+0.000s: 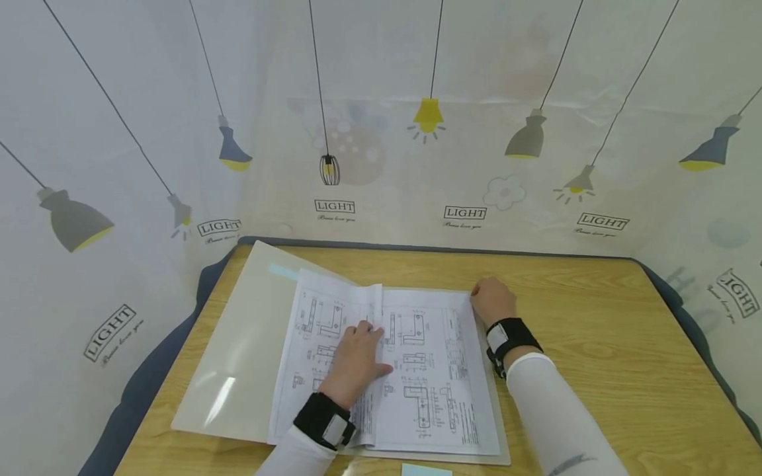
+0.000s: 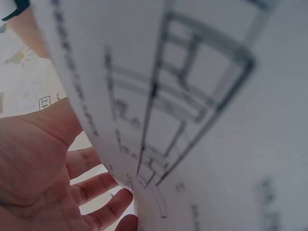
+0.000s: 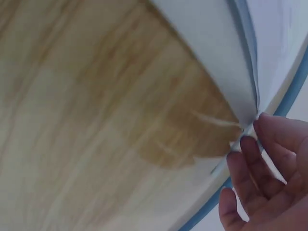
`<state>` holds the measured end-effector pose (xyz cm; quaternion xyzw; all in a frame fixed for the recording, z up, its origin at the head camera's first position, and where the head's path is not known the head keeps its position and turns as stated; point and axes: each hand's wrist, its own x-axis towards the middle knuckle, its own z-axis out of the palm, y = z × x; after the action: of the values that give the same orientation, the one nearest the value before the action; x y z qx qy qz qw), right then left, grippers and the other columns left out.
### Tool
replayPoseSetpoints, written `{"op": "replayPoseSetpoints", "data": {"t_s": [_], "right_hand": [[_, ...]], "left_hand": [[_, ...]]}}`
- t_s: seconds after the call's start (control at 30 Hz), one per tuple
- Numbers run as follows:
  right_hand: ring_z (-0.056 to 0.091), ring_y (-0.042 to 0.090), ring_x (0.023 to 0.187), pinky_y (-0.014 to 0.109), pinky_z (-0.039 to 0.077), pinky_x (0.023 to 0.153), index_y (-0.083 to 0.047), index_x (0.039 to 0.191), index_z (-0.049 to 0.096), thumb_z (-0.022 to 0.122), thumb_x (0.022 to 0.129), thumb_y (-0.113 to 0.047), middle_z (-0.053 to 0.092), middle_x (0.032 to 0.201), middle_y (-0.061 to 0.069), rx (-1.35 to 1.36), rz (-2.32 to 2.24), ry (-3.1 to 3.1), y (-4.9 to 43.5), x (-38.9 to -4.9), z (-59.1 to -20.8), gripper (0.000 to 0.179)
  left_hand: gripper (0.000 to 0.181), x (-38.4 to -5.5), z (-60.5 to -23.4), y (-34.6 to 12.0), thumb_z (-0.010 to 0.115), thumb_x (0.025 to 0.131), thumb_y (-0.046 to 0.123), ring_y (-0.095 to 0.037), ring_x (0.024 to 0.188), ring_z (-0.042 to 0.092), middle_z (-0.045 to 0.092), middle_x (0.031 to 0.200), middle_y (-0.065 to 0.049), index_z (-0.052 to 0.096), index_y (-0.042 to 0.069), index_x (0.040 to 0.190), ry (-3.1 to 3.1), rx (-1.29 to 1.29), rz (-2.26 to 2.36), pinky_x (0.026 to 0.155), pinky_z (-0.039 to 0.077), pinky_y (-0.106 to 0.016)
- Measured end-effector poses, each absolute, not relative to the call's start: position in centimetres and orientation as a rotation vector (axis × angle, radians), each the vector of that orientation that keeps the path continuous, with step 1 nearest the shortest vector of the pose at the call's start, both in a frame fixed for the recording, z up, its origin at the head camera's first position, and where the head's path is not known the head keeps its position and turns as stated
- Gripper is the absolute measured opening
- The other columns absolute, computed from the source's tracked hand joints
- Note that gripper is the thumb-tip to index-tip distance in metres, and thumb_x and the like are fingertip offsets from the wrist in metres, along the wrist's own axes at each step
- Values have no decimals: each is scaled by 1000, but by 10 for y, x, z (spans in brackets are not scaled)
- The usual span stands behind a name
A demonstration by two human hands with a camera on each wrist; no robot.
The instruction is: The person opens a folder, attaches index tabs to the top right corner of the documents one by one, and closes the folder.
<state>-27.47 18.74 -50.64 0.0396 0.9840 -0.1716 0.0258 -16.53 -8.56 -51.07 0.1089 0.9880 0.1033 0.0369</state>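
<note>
Head view: an open folder point(image 1: 232, 344) is lying on the wooden table point(image 1: 613, 330), and its pale cover is spreading to the left and reflecting the light. Inside it, printed drawings are showing on a left page point(image 1: 306, 307) and on a right page point(image 1: 437, 396). The left hand point(image 1: 352, 363) is resting on the left page, near the fold; its fingers are lying loose and are not gripping anything, with the thumb pointing toward the right page. The right hand point(image 1: 494, 302) is holding at the upper right corner of the right page; in the right wrist view its thumb and fingertips appear to be pinching the paper there. In the left wrist view, a printed sheet is bending in a curve very near the camera.

I am judging the paper to be light, soft and easy to crease or tear, so a gentle pinch at the outer corner, away from the fold, should suit it best. The cover is looking smooth, probably slippery and stiffer than the pages; its outer edge should be the safer place for lifting it.
</note>
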Motion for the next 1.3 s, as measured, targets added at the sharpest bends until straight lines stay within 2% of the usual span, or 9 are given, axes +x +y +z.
{"op": "replayPoseSetpoints", "data": {"t_s": [0.23,0.43,0.53,0.6,0.77,0.83,1.1,1.3], "right_hand": [[59,36,105,47,48,90,1,105,70,51,90,-2,64,113,21,-66,-594,2925,204,-271,-504,24],[53,37,114,49,43,98,1,114,66,52,85,6,57,123,21,-231,-466,2916,208,-264,-504,33],[54,35,111,48,44,97,0,118,65,54,84,7,56,123,20,-337,-388,2927,208,-261,-504,37],[55,32,107,46,46,94,0,120,64,54,84,7,56,120,18,-373,-362,2931,208,-260,-505,38],[56,26,96,42,48,87,1,118,65,51,89,3,59,113,15,-394,-332,2960,209,-257,-504,32],[55,25,94,41,48,86,1,118,65,50,89,3,58,112,14,-392,-323,2961,210,-256,-503,32],[59,30,100,43,49,89,2,116,66,52,86,6,58,111,16,-422,-331,2921,211,-258,-503,33],[60,31,99,41,51,88,1,113,67,52,88,7,58,107,15,-486,-284,2950,210,-259,-501,30]], "left_hand": [[76,-164,-512,-86,80,68,46,-26,108,49,53,125,-9,55,15,133,3051,346,339,91,44,-37],[76,-165,-509,-84,81,68,45,-27,107,49,52,125,-9,56,13,132,3038,332,323,92,44,-37],[76,-164,-506,-80,82,67,45,-28,104,49,53,123,-11,57,11,130,3035,289,262,89,44,-38],[77,-162,-503,-75,82,67,42,-29,106,48,49,129,-14,55,10,132,3040,255,241,88,45,-40],[71,-164,-490,-46,75,78,25,-34,121,42,31,148,-18,45,7,140,3062,300,368,90,45,-46],[68,-167,-484,-30,71,82,23,-33,126,41,32,149,-16,43,7,141,3045,378,410,93,45,-47],[63,-201,-493,23,58,92,41,-24,134,38,38,149,-4,39,12,144,2928,654,262,99,44,-44],[57,-227,-502,37,52,95,43,-20,135,37,39,149,1,40,14,144,2899,683,108,100,43,-42]]}}
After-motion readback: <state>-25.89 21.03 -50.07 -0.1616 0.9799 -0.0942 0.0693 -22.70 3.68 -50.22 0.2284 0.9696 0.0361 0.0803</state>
